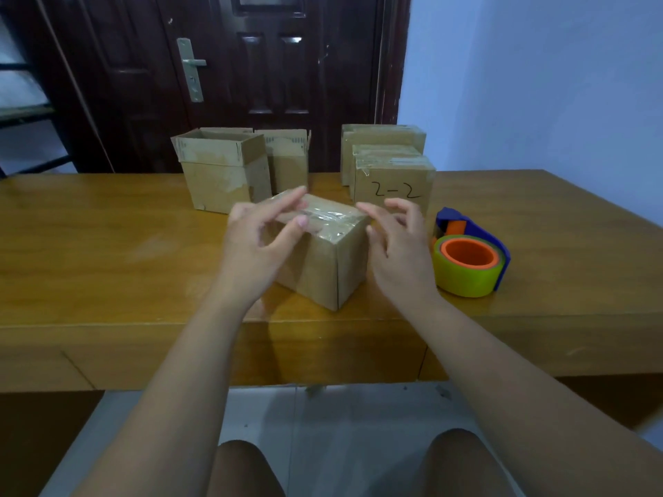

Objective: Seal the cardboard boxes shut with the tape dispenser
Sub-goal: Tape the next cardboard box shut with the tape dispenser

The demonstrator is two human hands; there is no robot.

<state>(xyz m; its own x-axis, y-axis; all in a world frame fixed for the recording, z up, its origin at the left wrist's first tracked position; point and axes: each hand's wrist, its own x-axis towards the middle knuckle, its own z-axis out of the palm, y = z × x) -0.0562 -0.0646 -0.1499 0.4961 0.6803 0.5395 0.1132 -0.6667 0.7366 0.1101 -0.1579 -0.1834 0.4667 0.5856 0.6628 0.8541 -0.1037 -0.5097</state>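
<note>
The left hand point(262, 234) spreads over the top of the taped box point(323, 270). The right hand point(398, 242), fingers loosely spread, hovers at its right side, near the tape dispenser point(470, 260).

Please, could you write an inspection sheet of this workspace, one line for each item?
Surface: brown wooden table, glossy.
Job's things: small cardboard box with clear tape on its top, centre; blue tape dispenser with yellow-green roll and orange core, lying right of it, untouched; two open-flapped cardboard boxes, back left; taped cardboard boxes, front one marked 2-2, back right.
Clutter: nothing seen.
Grippers: left hand, fingers straight across the box top; right hand, relaxed at its right edge, contact unclear.
Cables: nothing seen.
Surroundings: dark brown door with metal handle, blue wall, pale tiled floor.
</note>
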